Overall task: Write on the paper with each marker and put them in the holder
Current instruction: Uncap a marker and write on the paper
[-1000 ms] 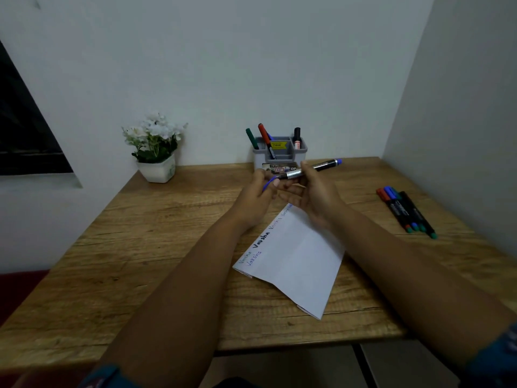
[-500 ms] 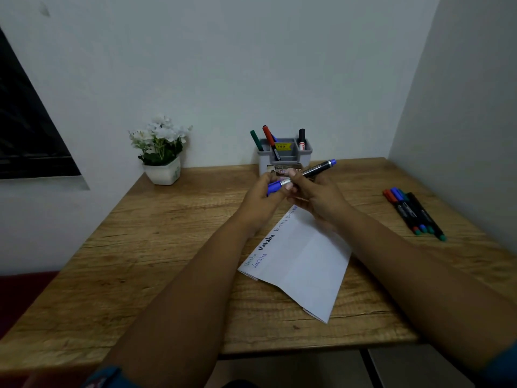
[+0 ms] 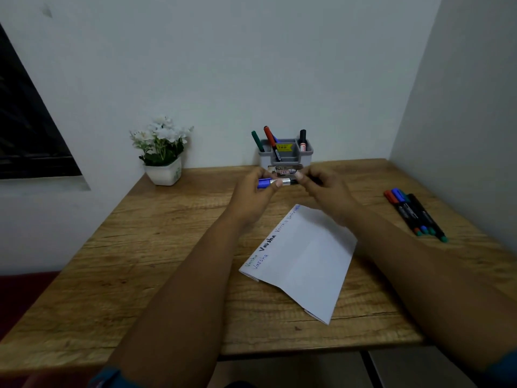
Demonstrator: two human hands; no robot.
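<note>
marker [image 3: 277, 182] gripped by both hands, left [image 3: 253, 196] on cap, right [image 3: 326, 193] on barrel: push straight till seated, then holder [image 3: 285, 154] at table's back edge.

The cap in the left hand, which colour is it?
Blue, on the silver-banded marker held by both hands; the head view shows it.
</note>
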